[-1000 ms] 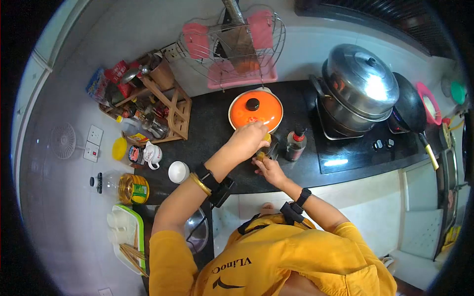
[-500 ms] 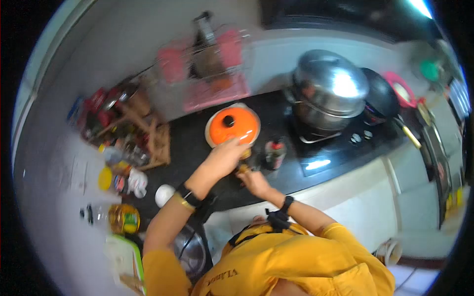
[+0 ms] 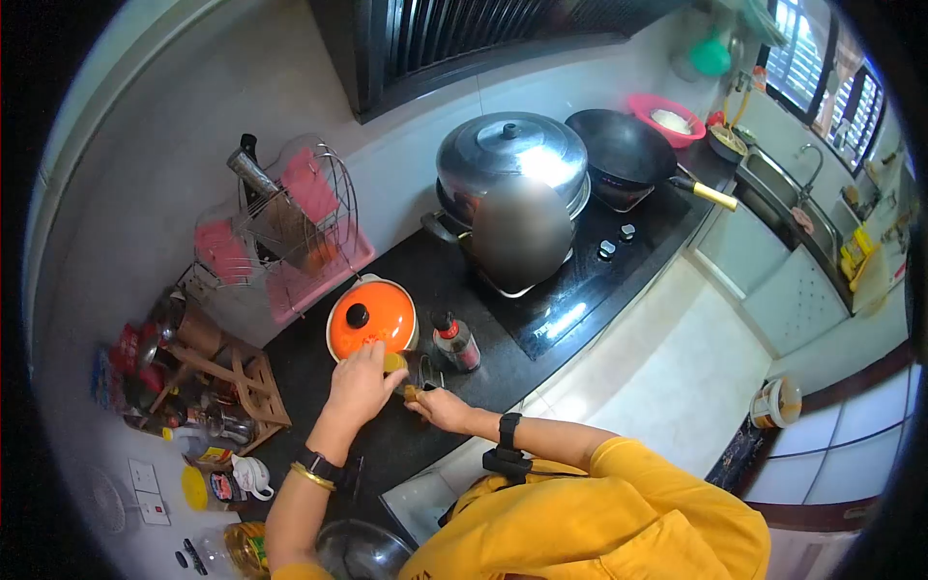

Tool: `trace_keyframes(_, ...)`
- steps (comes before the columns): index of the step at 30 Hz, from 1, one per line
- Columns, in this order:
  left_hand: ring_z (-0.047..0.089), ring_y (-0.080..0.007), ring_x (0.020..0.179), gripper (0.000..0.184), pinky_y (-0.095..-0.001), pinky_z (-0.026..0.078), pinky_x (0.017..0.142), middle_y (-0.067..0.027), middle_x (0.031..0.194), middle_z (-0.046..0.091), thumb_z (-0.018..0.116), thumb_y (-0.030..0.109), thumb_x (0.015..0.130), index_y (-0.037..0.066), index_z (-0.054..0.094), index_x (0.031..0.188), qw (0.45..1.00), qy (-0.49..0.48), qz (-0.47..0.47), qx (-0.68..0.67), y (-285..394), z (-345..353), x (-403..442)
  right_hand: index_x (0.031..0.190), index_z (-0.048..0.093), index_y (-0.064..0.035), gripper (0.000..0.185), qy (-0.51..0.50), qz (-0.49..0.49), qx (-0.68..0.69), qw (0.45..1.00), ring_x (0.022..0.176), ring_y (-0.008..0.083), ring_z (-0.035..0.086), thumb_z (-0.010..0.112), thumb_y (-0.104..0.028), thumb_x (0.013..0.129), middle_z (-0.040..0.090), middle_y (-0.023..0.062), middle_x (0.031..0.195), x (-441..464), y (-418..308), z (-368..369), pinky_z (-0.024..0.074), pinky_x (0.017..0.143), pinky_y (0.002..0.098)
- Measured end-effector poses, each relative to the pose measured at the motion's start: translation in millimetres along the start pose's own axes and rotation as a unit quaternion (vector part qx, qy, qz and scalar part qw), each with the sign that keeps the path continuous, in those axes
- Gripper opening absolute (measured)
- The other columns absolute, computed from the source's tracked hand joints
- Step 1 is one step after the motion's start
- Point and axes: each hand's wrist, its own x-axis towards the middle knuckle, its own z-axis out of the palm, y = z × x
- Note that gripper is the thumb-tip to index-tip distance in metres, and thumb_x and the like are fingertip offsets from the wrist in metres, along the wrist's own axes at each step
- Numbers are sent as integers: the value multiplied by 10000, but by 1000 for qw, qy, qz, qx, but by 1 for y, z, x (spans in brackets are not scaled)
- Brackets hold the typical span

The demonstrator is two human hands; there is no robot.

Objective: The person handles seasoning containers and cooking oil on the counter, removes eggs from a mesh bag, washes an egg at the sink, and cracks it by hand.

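Note:
My left hand (image 3: 358,389) is closed round a small yellow lid or cap (image 3: 394,362), just in front of the orange-lidded pot (image 3: 387,314). My right hand (image 3: 441,409) is lower and to the right, its fingers closed on a small brownish-yellow thing (image 3: 413,393) that I cannot identify. Between and behind the hands a clear glass container (image 3: 426,371) shows in part; whether either hand touches it is unclear. Right of it a dark bottle with a red and black cap (image 3: 458,346) stands upright on the black counter (image 3: 503,382).
A large steel steamer (image 3: 512,159) and a black wok (image 3: 623,150) sit on the stove. The wok's yellow-tipped handle (image 3: 713,194) points right. Left are a wooden spice rack (image 3: 253,391), an oil bottle (image 3: 246,546) and a steel bowl (image 3: 362,553). A wire rack (image 3: 333,208) hangs above.
The view has swung right, so the pot, bottle and hands appear further left and the sink and window show. Both hands stay close together in front of the pot, with similar grips.

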Motion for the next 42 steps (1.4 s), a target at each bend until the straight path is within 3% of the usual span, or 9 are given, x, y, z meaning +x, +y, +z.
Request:
trace_keyframes(9,558,-335,840,255,-421,445,727,-187,900,570,557,163,797,-11,481,968,981,107,163,-20,-30,20,5,834,582,10,339,-9,26,-32,999,653,342,605,463,-301,893,597,186,663,1,9,8,475,603,413)
trace_keyframes(14,596,-354,726,357,-445,457,650,-190,767,598,512,369,834,13,497,852,998,48,30,0,-13,15,8,929,599,16,278,-5,56,46,997,634,239,641,488,-236,894,618,174,721,1,15,15,496,585,339)
trace_keyframes(16,606,-343,699,419,-440,460,643,-168,746,609,501,417,832,6,511,914,998,54,-4,18,-12,19,6,745,563,8,293,21,59,72,995,646,343,608,537,-261,857,594,179,649,3,10,14,466,574,415)
trace_keyframes(17,601,-338,738,406,-434,460,666,-169,793,604,529,395,817,11,506,947,998,63,-22,17,-9,15,2,919,598,20,267,-14,50,32,998,632,220,646,493,-225,895,635,153,751,3,21,17,500,576,329)
trace_keyframes(24,525,-315,939,300,-415,435,758,-164,985,515,607,150,753,52,488,1010,989,54,135,-32,-33,24,5,950,585,26,283,-47,63,13,997,639,192,647,470,-229,910,643,140,829,5,25,23,502,554,301)
trace_keyframes(28,556,-340,867,234,-426,443,725,-174,881,551,577,148,779,6,479,936,987,59,141,-42,-32,25,8,686,530,25,339,56,30,56,996,631,379,586,555,-270,851,561,230,642,5,30,29,448,552,429)
trace_keyframes(31,578,-357,810,265,-437,454,701,-189,829,577,566,210,800,-14,480,914,992,40,118,-23,-29,22,11,1020,565,33,302,-45,79,0,996,673,186,652,465,-231,913,638,132,867,5,32,23,504,559,275)
trace_keyframes(36,594,-369,743,317,-439,468,669,-208,782,594,539,286,827,-24,492,874,994,52,91,-16,-23,22,12,707,542,18,304,39,59,113,991,576,346,594,554,-249,852,574,211,632,3,16,21,457,528,409)
trace_keyframes(42,608,-344,676,328,-425,479,625,-181,691,598,522,304,842,-23,496,831,992,90,80,28,-19,32,11,706,541,19,320,35,51,76,995,596,363,585,553,-265,851,568,218,637,3,19,22,450,536,417)
